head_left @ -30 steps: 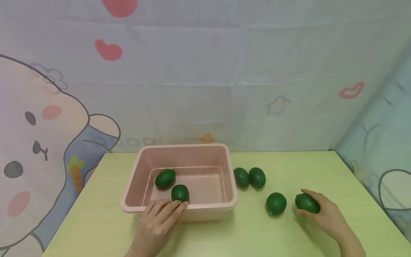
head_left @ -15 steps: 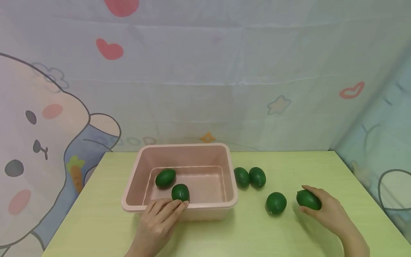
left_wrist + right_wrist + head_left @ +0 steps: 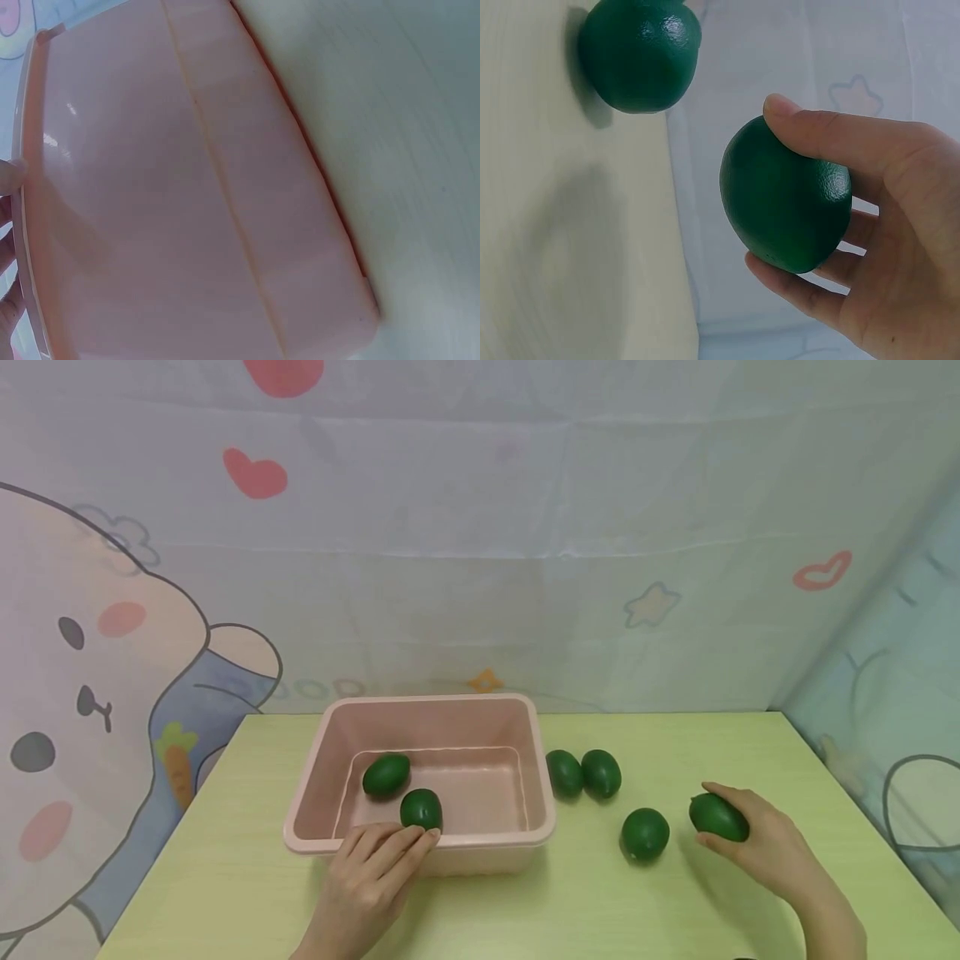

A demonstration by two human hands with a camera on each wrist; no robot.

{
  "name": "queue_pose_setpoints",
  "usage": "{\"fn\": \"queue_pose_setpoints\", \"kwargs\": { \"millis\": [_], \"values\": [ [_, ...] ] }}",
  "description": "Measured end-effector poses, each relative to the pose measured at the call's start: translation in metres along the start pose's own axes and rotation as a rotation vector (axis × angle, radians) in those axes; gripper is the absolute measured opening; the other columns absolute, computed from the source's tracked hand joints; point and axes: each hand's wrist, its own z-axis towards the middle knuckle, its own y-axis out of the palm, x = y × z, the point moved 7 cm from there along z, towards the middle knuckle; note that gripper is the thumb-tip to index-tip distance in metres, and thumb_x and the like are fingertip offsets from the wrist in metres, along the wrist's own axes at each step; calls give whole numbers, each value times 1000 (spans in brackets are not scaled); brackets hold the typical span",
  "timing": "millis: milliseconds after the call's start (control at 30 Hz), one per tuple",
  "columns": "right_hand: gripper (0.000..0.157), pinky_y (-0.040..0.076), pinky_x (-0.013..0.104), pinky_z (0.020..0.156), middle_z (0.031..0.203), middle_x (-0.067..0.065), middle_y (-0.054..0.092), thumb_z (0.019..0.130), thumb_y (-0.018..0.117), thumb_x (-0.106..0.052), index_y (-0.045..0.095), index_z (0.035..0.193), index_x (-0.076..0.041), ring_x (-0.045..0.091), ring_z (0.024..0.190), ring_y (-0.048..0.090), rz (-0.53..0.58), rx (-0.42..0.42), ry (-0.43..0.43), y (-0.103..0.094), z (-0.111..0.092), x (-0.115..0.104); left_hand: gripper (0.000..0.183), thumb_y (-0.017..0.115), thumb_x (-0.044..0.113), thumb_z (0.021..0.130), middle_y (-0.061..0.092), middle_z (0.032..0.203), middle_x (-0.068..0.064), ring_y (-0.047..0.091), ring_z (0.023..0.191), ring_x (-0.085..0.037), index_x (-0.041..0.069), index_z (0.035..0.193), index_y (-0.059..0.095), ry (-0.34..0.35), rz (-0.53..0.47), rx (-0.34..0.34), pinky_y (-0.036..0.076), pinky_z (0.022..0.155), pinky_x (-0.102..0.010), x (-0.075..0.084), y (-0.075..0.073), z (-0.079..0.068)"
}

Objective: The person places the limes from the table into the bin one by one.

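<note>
In the head view my right hand (image 3: 772,835) holds a dark green lime (image 3: 717,817) between thumb and fingers. The right wrist view shows this lime (image 3: 784,199) above the table, its shadow apart from it. To its left another lime (image 3: 645,835) lies on the table. My left hand (image 3: 375,877) grips the near rim of a pink plastic tub (image 3: 480,841), fingers hooked over the edge. Inside the tub are two limes, one farther back (image 3: 386,776) and one by the fingertips (image 3: 422,810). The left wrist view looks along the tub's outer wall (image 3: 150,187).
Two more limes, one beside the tub (image 3: 565,774) and one touching it on the right (image 3: 602,774), lie on the pale yellow-green table (image 3: 585,910). Behind the table hangs a printed cloth (image 3: 450,610) with a cartoon animal on its left.
The right hand with its lime has risen slightly from the table. The left hand, the tub and the other limes have stayed put.
</note>
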Motion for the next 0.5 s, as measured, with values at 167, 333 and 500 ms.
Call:
{"fn": "queue_pose_setpoints", "kwargs": {
  "millis": [167,333,500],
  "values": [
    [70,51,45,72,119,25,60,78,79,-31,50,136,-7,38,98,61,-6,2,-20,-4,3,-6,28,48,13,100,71,85,-3,61,76,-21,7,97,75,2,-5,6,48,69,-31,0,-1,1],
    [70,51,46,72,120,24,60,79,79,-33,50,137,-7,38,99,61,-6,4,-43,-9,6,-13,27,49,13,100,71,85,-3,61,76,-21,8,98,75,2,-8,6,48,69,-31,0,0,0],
    [70,51,47,72,122,25,59,79,78,-34,50,137,-7,40,101,60,-5,12,-64,-13,9,-21,27,49,14,100,71,86,-3,61,76,-21,8,99,75,1,-9,0,48,70,-31,-1,1,-1]
  ]
}}
